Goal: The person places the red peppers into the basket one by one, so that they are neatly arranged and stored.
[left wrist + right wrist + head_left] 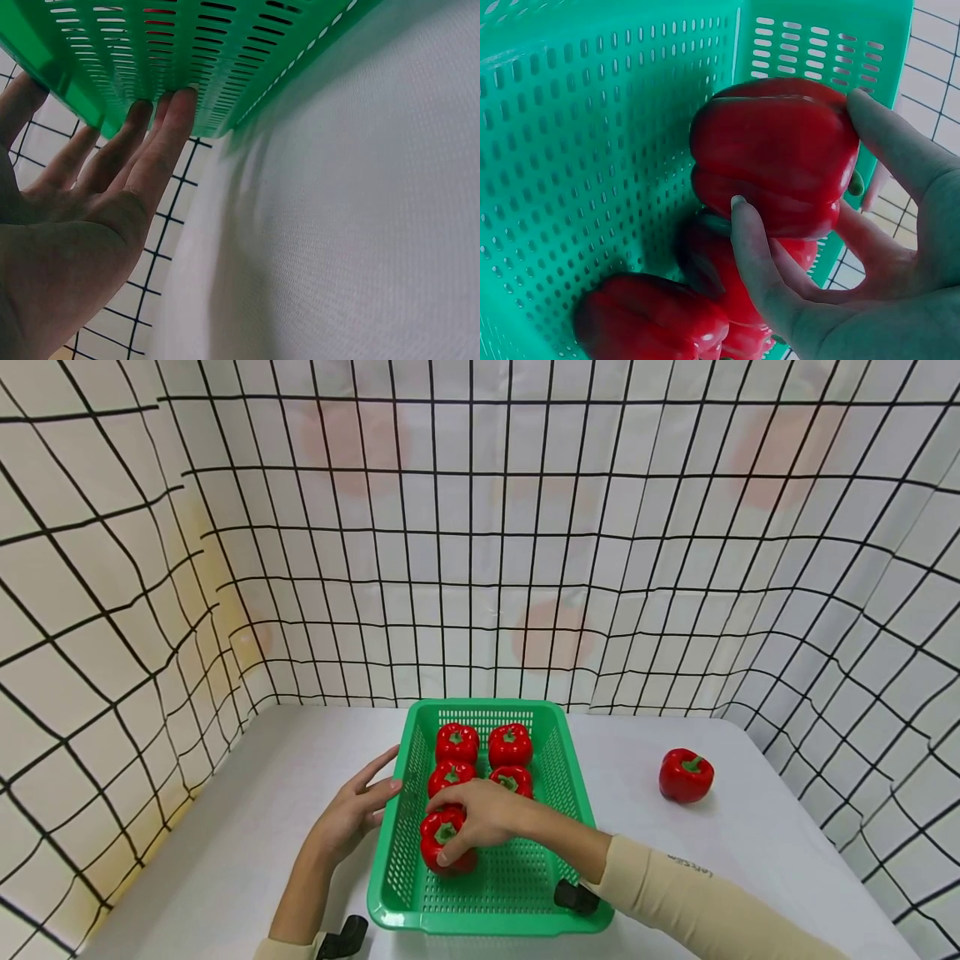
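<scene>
A green plastic basket [491, 923] with slotted walls stands on the white table. Inside it, at the near left, my right hand [483, 814] grips a red bell pepper [776, 157], thumb on one side and fingers on the other. Beyond that pepper are several more, including a back-left pepper [457, 742] and a back-right pepper [510, 744]; my right hand partly covers the middle ones. My left hand [348, 818] is at the basket's left side, its extended fingertips [184, 105] against the slotted outer wall in the left wrist view.
To the right of the basket, one lone red bell pepper [686, 775] lies on the white tabletop [637, 835]. A black wire grid [495, 585] with white sheeting behind it encloses the table at the back and both sides.
</scene>
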Tool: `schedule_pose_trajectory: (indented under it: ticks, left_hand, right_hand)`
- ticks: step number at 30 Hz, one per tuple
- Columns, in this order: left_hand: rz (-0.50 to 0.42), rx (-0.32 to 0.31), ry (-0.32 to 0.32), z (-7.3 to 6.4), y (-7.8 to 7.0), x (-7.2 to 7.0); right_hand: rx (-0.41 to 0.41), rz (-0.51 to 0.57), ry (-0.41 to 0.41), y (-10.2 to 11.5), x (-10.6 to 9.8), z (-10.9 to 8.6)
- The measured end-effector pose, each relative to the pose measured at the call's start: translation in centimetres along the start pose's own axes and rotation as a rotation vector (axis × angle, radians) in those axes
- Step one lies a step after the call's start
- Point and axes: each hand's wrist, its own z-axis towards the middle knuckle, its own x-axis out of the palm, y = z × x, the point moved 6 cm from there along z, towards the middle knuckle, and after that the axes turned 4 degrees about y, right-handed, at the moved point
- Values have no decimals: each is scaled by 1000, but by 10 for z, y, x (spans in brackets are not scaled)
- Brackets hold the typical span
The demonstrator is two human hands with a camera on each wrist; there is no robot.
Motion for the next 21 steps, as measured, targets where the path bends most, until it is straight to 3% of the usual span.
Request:
schedule_pose_trajectory:
  ticks: [9, 21]
  left_hand:
    - [-5, 0, 0, 0, 0, 0]
    - [-3, -4, 1, 0, 0, 0]
  right_hand:
    - [18, 62, 21, 0, 3, -2]
    - [0, 36, 4, 3, 3, 0]
